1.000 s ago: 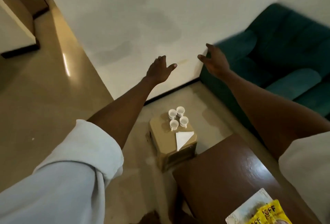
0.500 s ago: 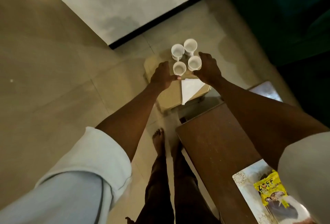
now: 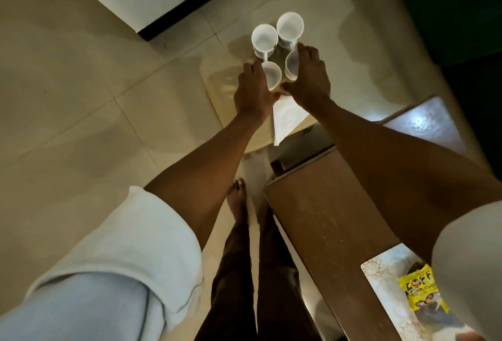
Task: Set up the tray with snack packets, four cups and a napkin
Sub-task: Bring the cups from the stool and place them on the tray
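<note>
Several white cups stand close together on a cardboard box [image 3: 217, 88] on the floor. My left hand [image 3: 254, 90] grips the near left cup [image 3: 271, 73]. My right hand [image 3: 309, 77] grips the near right cup [image 3: 292, 65], which leans to the left. The two far cups [image 3: 264, 39] [image 3: 289, 26] stand free behind them. A white folded napkin [image 3: 286, 120] lies on the box just below my hands. A patterned tray [image 3: 385, 272] with a yellow snack packet [image 3: 419, 294] sits on the brown table at the lower right.
The brown table [image 3: 326, 218] stands to the right of my legs, its corner near the box. A dark green sofa [image 3: 448, 9] fills the upper right. A white wall with a black skirting [image 3: 190, 1] runs across the top. My bare foot [image 3: 237, 199] is on the tiled floor.
My view has tilted further down and closer to the box. Both hands have closed round the two near cups, and the right one now tilts.
</note>
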Demonstrator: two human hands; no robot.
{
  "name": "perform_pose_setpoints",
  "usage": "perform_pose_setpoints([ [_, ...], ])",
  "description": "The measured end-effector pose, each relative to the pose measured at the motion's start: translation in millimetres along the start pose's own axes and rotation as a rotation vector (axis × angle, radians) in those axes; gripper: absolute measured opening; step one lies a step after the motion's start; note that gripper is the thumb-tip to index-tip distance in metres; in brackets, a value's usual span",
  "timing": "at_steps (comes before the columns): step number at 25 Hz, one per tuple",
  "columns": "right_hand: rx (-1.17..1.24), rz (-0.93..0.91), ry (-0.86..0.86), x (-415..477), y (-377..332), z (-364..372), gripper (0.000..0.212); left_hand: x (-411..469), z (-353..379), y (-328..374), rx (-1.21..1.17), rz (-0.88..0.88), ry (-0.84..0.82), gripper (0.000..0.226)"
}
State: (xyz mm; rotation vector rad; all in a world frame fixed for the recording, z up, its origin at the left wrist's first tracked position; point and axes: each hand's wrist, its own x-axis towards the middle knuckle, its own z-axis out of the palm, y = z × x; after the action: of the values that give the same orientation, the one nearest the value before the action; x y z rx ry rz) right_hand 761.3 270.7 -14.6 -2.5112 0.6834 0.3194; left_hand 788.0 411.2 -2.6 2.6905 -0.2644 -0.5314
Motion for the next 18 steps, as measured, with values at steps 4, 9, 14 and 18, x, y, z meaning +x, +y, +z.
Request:
perform_pose_setpoints([
  [4, 0.012, 0.015, 0.064, 3.3, -9.0, -1.9, 0.069, 5.1, -0.5, 1.8, -0.017, -0.016, 0.043, 0.076],
  [9, 0.008, 0.039, 0.071, 4.6, -14.4, -6.5, 0.061, 11.7, -2.9, 11.5, -0.058, 0.003, 0.071, 0.069],
  [14, 0.024, 0.056, 0.092, -2.3, -14.8, -7.6, 0.064, 12.8, -7.5, 15.4, -0.102, 0.015, 0.072, 0.068],
  [18, 0.038, 0.063, 0.145, -20.1, -18.0, -24.5, 0.064, 2.4, -30.1, 24.5, -0.084, 0.031, 0.093, 0.066],
])
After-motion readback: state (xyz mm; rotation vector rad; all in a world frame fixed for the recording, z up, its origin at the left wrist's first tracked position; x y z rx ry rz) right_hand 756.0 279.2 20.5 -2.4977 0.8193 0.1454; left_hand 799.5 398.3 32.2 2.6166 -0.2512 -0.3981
